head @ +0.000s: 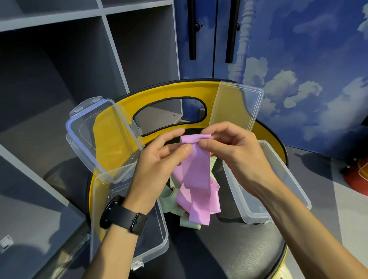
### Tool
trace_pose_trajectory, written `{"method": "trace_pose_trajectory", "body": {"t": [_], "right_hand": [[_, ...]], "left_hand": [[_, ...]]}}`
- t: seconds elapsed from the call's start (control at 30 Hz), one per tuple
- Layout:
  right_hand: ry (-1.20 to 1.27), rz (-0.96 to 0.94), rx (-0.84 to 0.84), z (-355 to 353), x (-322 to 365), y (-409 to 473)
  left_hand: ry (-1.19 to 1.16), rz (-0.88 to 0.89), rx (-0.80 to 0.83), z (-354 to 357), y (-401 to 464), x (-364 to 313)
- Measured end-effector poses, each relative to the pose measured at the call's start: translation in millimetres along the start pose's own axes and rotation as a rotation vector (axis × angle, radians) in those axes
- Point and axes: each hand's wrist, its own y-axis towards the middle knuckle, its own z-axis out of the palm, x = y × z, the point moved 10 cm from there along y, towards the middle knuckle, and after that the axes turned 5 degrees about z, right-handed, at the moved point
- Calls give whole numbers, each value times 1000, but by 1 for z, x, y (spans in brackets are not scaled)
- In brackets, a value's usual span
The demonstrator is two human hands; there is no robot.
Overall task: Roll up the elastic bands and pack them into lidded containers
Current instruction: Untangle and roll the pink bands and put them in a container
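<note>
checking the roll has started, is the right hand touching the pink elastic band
Touching. The head view shows the right hand pinching the rolled top edge of the pink elastic band between thumb and fingers, no gap visible.

The green band (170, 199) lies mostly hidden under the pink band (196, 178) (shape unclear).

both hands (156, 161) (235, 152) pinch the pink band's (195, 172) rolled top.

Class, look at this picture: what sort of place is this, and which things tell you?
Probably a child's room or playroom: grey cubby shelves, cupboard doors printed with sky and clouds, and a yellow-backed stool.
</note>
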Motion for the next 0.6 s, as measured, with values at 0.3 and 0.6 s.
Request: {"method": "trace_pose_trajectory", "body": {"t": [0.3,0.6], "right_hand": [[18,18,31,3,-3,0],[58,91,-22,-6,-11,1]], "left_hand": [[36,23,-54,-3,1,-3],[-10,72,-51,0,1,-10]]}}
